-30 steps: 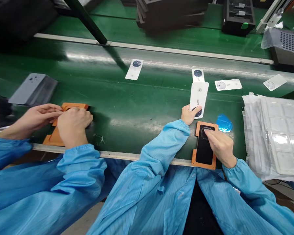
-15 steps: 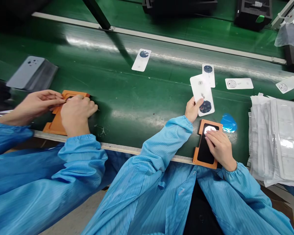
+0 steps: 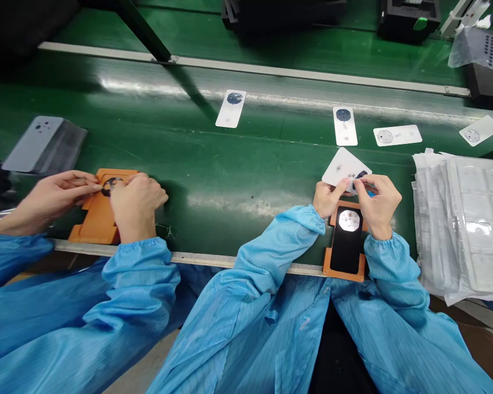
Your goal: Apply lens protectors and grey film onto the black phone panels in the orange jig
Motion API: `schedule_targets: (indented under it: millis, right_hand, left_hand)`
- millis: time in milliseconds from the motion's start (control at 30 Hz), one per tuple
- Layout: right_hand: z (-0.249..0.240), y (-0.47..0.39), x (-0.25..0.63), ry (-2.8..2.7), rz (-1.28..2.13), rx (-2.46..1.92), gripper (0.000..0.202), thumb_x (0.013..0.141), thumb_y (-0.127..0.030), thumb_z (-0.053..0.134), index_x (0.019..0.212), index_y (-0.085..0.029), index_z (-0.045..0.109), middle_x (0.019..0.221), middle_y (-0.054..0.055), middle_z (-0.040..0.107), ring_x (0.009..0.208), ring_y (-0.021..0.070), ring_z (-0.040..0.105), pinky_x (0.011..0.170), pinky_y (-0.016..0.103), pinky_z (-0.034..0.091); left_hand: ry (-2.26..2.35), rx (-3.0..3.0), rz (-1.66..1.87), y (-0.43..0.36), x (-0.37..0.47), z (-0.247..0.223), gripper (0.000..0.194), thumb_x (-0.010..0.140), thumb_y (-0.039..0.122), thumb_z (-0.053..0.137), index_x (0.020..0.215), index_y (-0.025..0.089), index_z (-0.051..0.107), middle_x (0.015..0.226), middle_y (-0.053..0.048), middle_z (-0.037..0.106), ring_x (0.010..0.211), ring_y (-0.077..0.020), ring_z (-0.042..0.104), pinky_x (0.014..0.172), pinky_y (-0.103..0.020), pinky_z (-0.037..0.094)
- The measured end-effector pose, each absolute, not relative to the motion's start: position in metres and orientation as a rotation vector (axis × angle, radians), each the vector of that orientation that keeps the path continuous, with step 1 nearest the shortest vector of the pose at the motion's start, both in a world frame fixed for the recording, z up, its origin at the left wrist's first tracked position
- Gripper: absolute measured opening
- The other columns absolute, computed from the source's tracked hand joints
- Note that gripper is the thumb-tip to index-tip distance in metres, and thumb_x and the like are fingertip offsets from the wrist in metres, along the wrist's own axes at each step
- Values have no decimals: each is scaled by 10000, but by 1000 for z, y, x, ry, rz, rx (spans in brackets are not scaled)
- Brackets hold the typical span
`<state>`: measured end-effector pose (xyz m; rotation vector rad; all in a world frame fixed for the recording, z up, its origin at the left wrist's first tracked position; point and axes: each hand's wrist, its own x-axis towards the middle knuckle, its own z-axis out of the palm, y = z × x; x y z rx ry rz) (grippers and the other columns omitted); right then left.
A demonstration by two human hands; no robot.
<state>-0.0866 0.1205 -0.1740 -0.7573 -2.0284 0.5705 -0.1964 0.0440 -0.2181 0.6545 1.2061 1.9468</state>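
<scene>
A white card [image 3: 340, 163] with a black round sticker [image 3: 360, 176] is pinched in my left hand [image 3: 328, 198], tilted above the work. My right hand [image 3: 378, 203] has its thumb and fingertips together at the sticker's edge; the fingers cover part of it. Below both hands, an orange fixture [image 3: 332, 262] holds a black phone-shaped panel [image 3: 347, 249]. A white-silver disc with small round marks [image 3: 349, 220] lies on the upper part of that panel. A blue film piece [image 3: 370, 193] is mostly hidden behind my right hand.
Several white cards, including one with a black circle [image 3: 345, 126], lie across the green table [image 3: 230, 164]. White trays [image 3: 476, 219] are stacked at right. At left, a co-worker's hands [image 3: 135, 205] work over another orange fixture [image 3: 96, 216], near a stack of grey panels [image 3: 33, 145].
My right hand has lifted off the disc on the panel and moved up to the card. The card in my left hand has come lower and tilted. The view has shifted slightly.
</scene>
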Motion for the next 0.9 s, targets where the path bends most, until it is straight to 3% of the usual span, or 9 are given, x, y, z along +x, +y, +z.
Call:
schedule_targets:
  millis: [100,467,600,900]
  right_hand:
    - [-178,121,-87,-2011,606,-759,103,920,-285,703,866,-215,755,911,53,755,862,200,730,762,349,642]
    - [-181,122,-88,-1974,680,-802,121,922,-274,654,871,-222,751,933,55,764,883,198,742,771,347,655]
    - [-180,121,-88,-1965,699,-802,104,911,-282,669,868,-219,740,939,57,763,888,201,740,775,347,654]
    - [-181,121,-87,-1969,708,-810,128,931,-284,637,881,-217,733,960,70,766,912,208,744,800,361,659]
  left_hand:
    - [1216,702,1968,44,-193,-220,588,835,682,761,1095,155,790,1159,-115,798,1043,-291,775,849,-386,690]
    - [1308,822,2001,41,-192,-224,552,907,659,700,1140,165,775,1153,-107,787,1060,-281,763,867,-393,686]
    - [1431,1015,1981,39,-193,-226,498,958,622,654,1142,177,781,1149,-101,785,1082,-267,756,980,-398,639]
    - [1461,983,1931,37,-191,-222,571,932,680,644,1202,196,780,1222,-109,763,1171,-288,723,1076,-417,583]
